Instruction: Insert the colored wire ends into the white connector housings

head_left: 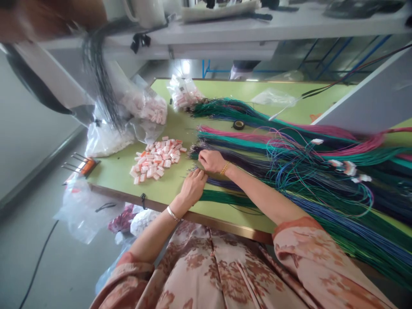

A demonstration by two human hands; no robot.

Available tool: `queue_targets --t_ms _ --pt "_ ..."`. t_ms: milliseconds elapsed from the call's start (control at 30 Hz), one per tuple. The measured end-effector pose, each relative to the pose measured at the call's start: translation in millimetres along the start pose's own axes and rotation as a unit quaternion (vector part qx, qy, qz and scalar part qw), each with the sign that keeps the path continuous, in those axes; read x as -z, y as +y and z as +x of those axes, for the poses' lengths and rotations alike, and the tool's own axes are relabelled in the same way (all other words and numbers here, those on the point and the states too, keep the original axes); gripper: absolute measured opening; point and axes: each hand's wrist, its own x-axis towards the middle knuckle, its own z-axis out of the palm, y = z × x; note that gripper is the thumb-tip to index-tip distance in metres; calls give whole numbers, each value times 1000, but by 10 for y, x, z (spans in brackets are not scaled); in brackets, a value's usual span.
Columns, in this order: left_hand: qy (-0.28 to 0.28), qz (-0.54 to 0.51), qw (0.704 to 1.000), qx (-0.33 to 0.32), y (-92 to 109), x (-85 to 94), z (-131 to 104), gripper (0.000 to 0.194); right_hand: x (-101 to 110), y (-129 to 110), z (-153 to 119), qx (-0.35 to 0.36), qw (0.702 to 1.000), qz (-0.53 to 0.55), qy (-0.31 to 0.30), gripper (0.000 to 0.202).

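Note:
My left hand is low over the table's near side, its fingers bent together on the ends of a thin blue-purple wire bundle. Small metal tips show just beyond those fingers. Slightly farther away, my right hand is curled closed above the ends of the black wires; what its fingers pinch is hidden. Dark green wires run close by my left hand. To the left lies a loose pile of small white and orange connector housings.
Pink and teal wire bundles stretch rightward, with tangled wires and white connectors over them. Black tape lies behind. Bags of connectors stand at the back. An orange pronged holder sits at the left corner, under an overhead shelf.

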Motion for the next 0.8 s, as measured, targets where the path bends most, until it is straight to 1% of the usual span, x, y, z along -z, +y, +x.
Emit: queue_targets --t_ms 67,200,267,333,367,433,500,567,633,700,767,800 --pt "3 1 1000 1 10 -12 6 31 -16 33 -28 5 1000 13 13 22" --pt "6 -5 1000 7 15 -30 21 30 -22 56 -45 38 998 45 16 18" --pt "6 -9 1000 14 15 -32 27 31 -30 67 -33 9 998 44 39 20" --pt "4 -17 1000 20 15 -31 33 36 -41 101 -6 -48 996 30 67 23" --pt "3 -22 999 23 14 -30 34 38 -42 127 9 -71 995 26 70 23" --pt "7 -36 999 29 5 -24 28 40 -16 187 26 -83 994 34 54 21" --pt "30 -65 997 31 -17 -7 -3 37 59 231 -4 -78 993 67 56 22" --pt "74 -100 992 31 -52 24 -75 34 169 230 -109 -66 988 108 83 22" --pt "122 -124 984 47 -86 62 -191 35 273 172 -291 -49 983 146 102 18" --pt "149 -129 977 77 -101 94 -335 34 324 79 -513 -26 982 169 83 18" --pt "130 -120 982 72 -83 107 -475 33 306 -7 -719 -1 986 163 36 20" --pt "107 -116 986 52 -62 105 -534 33 276 -33 -799 7 989 144 12 21"
